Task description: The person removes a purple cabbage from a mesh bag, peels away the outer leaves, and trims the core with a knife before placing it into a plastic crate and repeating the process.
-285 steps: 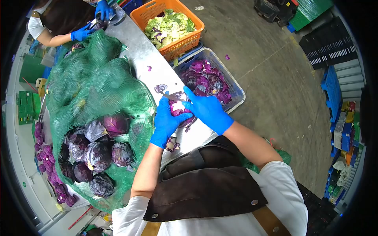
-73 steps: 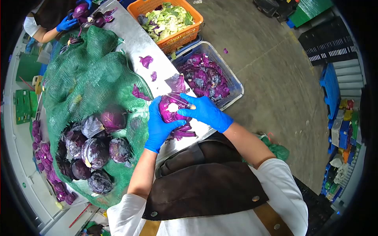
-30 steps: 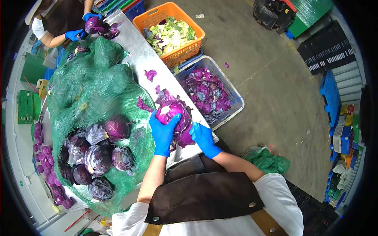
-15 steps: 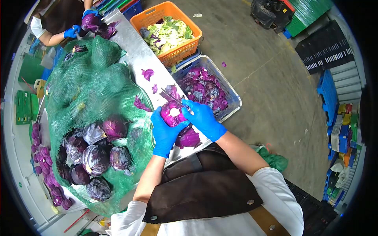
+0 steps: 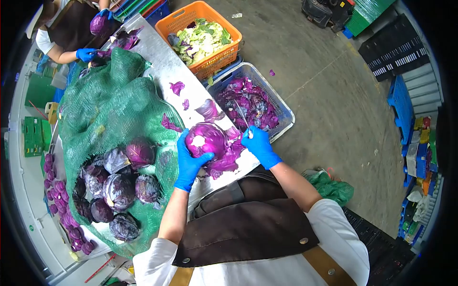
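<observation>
My left hand (image 5: pixel 187 162), in a blue glove, grips a trimmed red cabbage (image 5: pixel 212 139) from its left side; the pale cut stem faces up. In my gloved right hand (image 5: pixel 262 148) is a knife (image 5: pixel 242 114), its blade pointing up and away over the edge of a bin. Peeled purple leaves (image 5: pixel 228 161) lie on the metal table (image 5: pixel 164 57) against the cabbage's right side, between my hands. Another loose leaf (image 5: pixel 208 110) rests just beyond the cabbage.
On the left, a green mesh sack (image 5: pixel 107 109) spills several untrimmed red cabbages (image 5: pixel 118 191). A grey-blue bin (image 5: pixel 286 121) of purple leaves and an orange crate (image 5: pixel 164 26) of pale leaves stand right of the table. A co-worker's gloved hand (image 5: pixel 86 55) is at the far end.
My right hand has drawn the knife rightward, away from the cabbage's stem. The cabbage shows more fully, with leaves spread beside it. The co-worker's hands have moved apart, one holding up a cabbage.
</observation>
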Tool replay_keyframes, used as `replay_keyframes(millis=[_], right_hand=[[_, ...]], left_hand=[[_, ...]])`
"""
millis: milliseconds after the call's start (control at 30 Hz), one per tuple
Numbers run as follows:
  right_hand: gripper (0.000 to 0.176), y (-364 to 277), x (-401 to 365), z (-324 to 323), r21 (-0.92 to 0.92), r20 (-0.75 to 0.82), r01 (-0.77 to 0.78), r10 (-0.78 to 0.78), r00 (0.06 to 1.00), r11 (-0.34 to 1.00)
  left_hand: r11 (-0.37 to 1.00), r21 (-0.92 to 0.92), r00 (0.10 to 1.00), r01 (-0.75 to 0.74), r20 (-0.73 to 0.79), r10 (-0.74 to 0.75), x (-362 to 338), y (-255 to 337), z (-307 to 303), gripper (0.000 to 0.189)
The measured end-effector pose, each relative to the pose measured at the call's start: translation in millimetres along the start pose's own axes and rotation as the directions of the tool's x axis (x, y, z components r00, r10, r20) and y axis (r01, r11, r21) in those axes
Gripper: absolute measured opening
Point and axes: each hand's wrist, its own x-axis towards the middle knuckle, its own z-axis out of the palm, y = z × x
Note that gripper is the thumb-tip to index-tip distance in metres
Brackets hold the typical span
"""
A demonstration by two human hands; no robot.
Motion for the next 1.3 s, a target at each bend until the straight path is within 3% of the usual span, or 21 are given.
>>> replay_keyframes(millis=[100,133,200,300,367,533,567,600,633,667,700,733,800,833,867,933,1067,1133,1200,1233,1300], right_hand=[[0.033,-37.0,6.9,-22.5,0.133,0.102,0.155,-0.169,0.980,0.979],[0.049,-52.5,11.5,-21.5,0.165,0.009,0.240,-0.245,0.970,0.957],[0.057,-87.5,13.2,-28.4,0.375,0.338,-0.162,0.028,0.941,0.913],[0.061,-85.4,18.6,-8.2,0.172,0.620,-0.216,0.064,0.782,0.961],[0.059,-84.7,11.0,-3.1,0.286,0.573,-0.203,0.002,0.820,0.936],[0.042,-67.4,3.7,11.1,0.444,0.416,-0.039,-0.167,0.894,0.895],[0.032,-19.2,21.6,48.5,0.423,0.094,0.245,-0.311,0.946,0.872],[0.026,-7.4,19.9,40.8,0.428,0.244,-0.096,-0.013,0.970,0.898],[0.027,-12.4,31.8,39.2,0.376,0.250,-0.048,-0.052,0.967,0.925],[0.027,-15.8,39.8,39.4,0.321,0.266,-0.007,-0.083,0.960,0.947],[0.028,-17.7,22.9,44.9,0.278,0.289,-0.008,-0.076,0.954,0.961],[0.033,-30.9,21.5,36.7,0.239,0.257,0.159,-0.221,0.941,0.958],[0.041,-34.7,37.8,32.1,-0.048,0.114,0.317,-0.310,0.944,0.947],[0.050,-92.6,31.6,-5.7,-0.293,0.247,0.152,-0.079,0.966,0.944],[0.057,-80.2,39.0,-2.3,-0.135,0.042,0.498,-0.497,0.867,0.857],[0.065,-107.8,33.9,-13.9,0.127,0.148,0.541,-0.556,0.818,0.831],[0.067,-77.0,29.4,-3.4,0.336,0.422,0.143,-0.284,0.861,0.931],[0.057,-67.9,17.5,-4.7,0.373,0.295,0.100,-0.220,0.930,0.922],[0.051,-49.0,12.1,0.2,0.436,0.208,0.060,-0.165,0.964,0.898],[0.051,-49.6,7.0,1.2,0.398,0.160,0.109,-0.186,0.969,0.911],[0.060,-69.0,0.8,-20.1,0.021,0.159,0.197,-0.198,0.967,0.980]], left_hand=[[1.000,0.003,0.997,-0.020,0.080,0.020,-16.5,13.3,1.4,0.112],[0.994,0.082,0.994,-0.065,0.095,0.057,-16.4,13.2,-1.7,0.114],[0.962,0.226,0.983,-0.151,0.135,0.122,-17.4,16.2,-3.8,0.116],[0.904,0.423,0.996,-0.069,-0.022,0.086,-17.8,30.0,16.9,0.117],[0.887,0.460,0.990,-0.041,-0.104,0.099,-13.1,18.9,18.7,0.113],[0.978,0.205,0.996,-0.046,-0.069,0.061,-9.0,10.6,8.6,0.105],[0.996,0.084,0.998,-0.001,-0.063,0.006,-8.3,7.0,0.0,0.104],[0.998,-0.033,0.998,0.046,-0.042,-0.047,-7.9,3.6,-9.8,0.103],[0.877,-0.434,0.974,0.205,0.003,-0.226,-7.9,-2.7,-16.8,0.099],[0.867,-0.452,0.969,0.211,-0.020,-0.247,-7.1,-16.3,-22.3,0.098],[0.905,-0.363,0.969,0.222,-0.021,-0.247,-13.2,-9.2,-23.1,0.099],[0.935,-0.285,0.974,0.211,-0.023,-0.227,-11.1,-0.4,-18.2,0.100],[0.996,-0.016,0.996,0.086,0.026,-0.086,-4.8,4.8,-16.7,0.106],[0.996,0.084,0.995,0.011,0.102,-0.019,-1.8,9.4,-17.2,0.107],[0.983,0.170,0.982,-0.072,0.184,0.040,5.8,16.6,-15.2,0.108],[0.922,0.336,0.964,-0.191,0.242,0.112,13.8,41.9,-3.9,0.116],[0.840,0.517,0.984,-0.163,0.027,0.174,-4.3,45.0,14.3,0.117],[0.956,0.293,0.988,-0.032,-0.133,0.074,-25.8,16.4,21.0,0.115],[0.954,0.299,0.996,-0.033,-0.072,0.057,-20.5,24.2,37.3,0.113],[0.874,0.484,0.991,-0.035,-0.095,0.092,-11.7,36.6,42.0,0.117],[0.802,0.594,0.997,0.060,-0.079,-0.017,8.8,49.9,44.2,0.118]])
